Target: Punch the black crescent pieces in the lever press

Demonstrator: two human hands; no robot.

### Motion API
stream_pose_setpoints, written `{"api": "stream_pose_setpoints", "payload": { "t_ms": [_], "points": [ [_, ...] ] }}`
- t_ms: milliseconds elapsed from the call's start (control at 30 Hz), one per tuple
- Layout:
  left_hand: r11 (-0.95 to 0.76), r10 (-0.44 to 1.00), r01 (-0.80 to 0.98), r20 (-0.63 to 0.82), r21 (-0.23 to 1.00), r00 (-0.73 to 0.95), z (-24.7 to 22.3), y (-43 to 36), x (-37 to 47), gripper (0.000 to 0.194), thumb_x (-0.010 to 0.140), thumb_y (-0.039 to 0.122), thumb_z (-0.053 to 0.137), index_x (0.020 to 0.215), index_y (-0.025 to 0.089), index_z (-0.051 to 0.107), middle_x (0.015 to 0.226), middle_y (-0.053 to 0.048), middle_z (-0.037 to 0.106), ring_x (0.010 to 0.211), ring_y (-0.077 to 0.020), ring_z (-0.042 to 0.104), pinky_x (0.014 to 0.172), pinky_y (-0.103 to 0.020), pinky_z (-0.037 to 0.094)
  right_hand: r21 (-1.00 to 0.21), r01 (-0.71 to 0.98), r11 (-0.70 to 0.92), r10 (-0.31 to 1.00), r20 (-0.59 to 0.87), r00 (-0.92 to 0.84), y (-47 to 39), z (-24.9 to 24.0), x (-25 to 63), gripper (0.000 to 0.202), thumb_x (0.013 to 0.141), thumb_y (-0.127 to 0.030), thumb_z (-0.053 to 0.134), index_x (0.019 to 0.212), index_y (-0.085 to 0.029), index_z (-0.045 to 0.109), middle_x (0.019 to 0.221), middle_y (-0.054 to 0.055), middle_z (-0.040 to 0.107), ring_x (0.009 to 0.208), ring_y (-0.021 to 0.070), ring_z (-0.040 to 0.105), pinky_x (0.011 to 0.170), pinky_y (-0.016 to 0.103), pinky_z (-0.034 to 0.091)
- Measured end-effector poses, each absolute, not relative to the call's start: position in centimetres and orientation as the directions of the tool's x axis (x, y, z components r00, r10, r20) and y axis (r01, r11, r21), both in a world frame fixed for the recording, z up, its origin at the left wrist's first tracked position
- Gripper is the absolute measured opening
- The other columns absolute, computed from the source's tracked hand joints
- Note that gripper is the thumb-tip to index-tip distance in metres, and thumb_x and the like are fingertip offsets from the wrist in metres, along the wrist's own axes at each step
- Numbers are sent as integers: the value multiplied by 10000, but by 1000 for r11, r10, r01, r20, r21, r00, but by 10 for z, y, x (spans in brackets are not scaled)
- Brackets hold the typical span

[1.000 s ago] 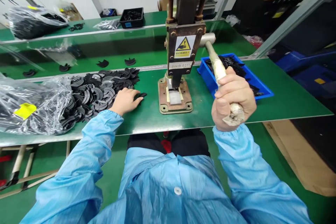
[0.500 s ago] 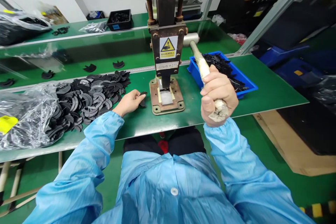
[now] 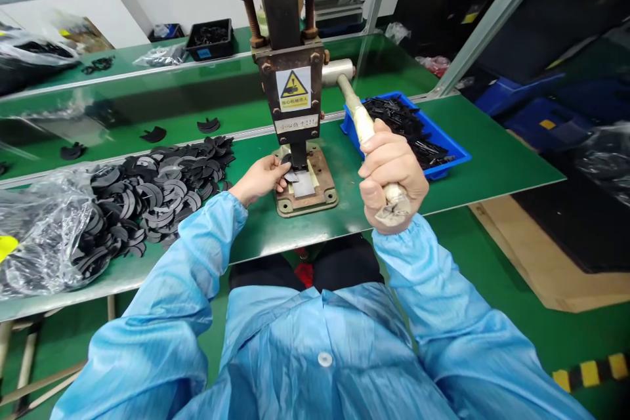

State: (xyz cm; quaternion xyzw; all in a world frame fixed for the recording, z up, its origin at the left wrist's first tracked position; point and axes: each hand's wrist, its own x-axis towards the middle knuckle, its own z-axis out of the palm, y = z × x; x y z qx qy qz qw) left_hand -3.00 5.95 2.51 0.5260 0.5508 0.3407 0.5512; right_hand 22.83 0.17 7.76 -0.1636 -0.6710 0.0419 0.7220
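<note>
My left hand (image 3: 263,178) pinches a small curved black plastic part (image 3: 287,163) at the left side of the hand press (image 3: 288,95), next to the lower end of its ram. Under the ram, a light metal plate (image 3: 304,184) lies on the rusty press base (image 3: 315,200). My right hand (image 3: 395,180) is wrapped round the taped lever (image 3: 363,123), which slants down toward me from the press's right side. To the left of my left hand spreads a pile of similar curved black parts (image 3: 157,193), partly inside a clear plastic bag (image 3: 46,236).
A blue bin (image 3: 455,152) of black pieces stands right of the press, behind the lever. Several loose curved parts (image 3: 154,134) lie along the bench's back. A black tray (image 3: 210,39) sits farther back. The bench's front edge runs just before my lap.
My left hand has moved right with the black part, from the bench beside the press to its ram. My right hand stays on the lever. The view has shifted slightly.
</note>
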Motion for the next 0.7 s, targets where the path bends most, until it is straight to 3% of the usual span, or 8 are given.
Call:
{"api": "stream_pose_setpoints", "payload": {
  "t_ms": [333,533,633,700],
  "points": [
    [304,902,405,-398,862,170,38,74,-19,136,1048,269,704,1048,207,584,574,55,605,419,-105,591,429,-190,429,-311,180,933,285,946,154,0,77,223,277,952,-451,712,784,-267,591,771,-65,641,977,170,736,1230,715,532],
    [364,883,415,-450,834,131,41,78,-13,53,1070,242,636,1068,221,587,548,57,552,410,-118,543,422,-211,380,-310,184,933,281,946,164,-1,79,223,288,946,-453,721,773,-269,583,748,-61,635,957,183,744,1190,681,571],
    [330,909,404,-402,853,106,35,69,-8,99,1062,276,640,1075,215,563,586,39,588,443,-131,571,459,-231,425,-294,171,940,274,953,130,-1,80,226,257,933,-416,732,783,-262,593,766,-47,655,968,192,738,1173,664,581],
    [212,957,377,-270,902,107,27,55,-6,166,1035,300,674,1112,212,557,670,24,636,500,-134,615,499,-239,463,-279,164,946,262,958,117,0,81,227,253,924,-396,743,784,-248,594,778,-36,667,975,196,733,1165,660,578]
  ]
}}
